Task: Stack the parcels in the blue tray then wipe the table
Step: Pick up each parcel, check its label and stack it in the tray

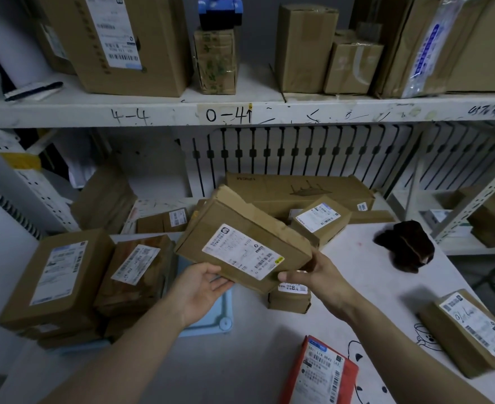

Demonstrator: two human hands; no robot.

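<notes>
**Parcel held in both hands over the tray edge**

The held parcel (240,246), a flat brown carton with a white label, is clear of the tabletop (255,360) and tilted. The left hand (202,290) lies palm up under its near-left corner, with the fingers (225,284) almost straight and bearing the underside. The right hand (319,278) grips the near-right corner, thumb on the labelled face and the other fingers curled behind the end.

Directly below the left fingers is the blue tray (211,322). To their left, two labelled parcels (56,275) (135,269) sit in it side by side, with further cartons beneath. Just below the right fingers, a small parcel (290,298) rests on the tabletop. Beyond and to the right of those fingers, well apart, lies a dark cloth (406,246). Nearer the person than both hands are a red parcel (325,374) and, further right, a brown parcel (470,330).
</notes>
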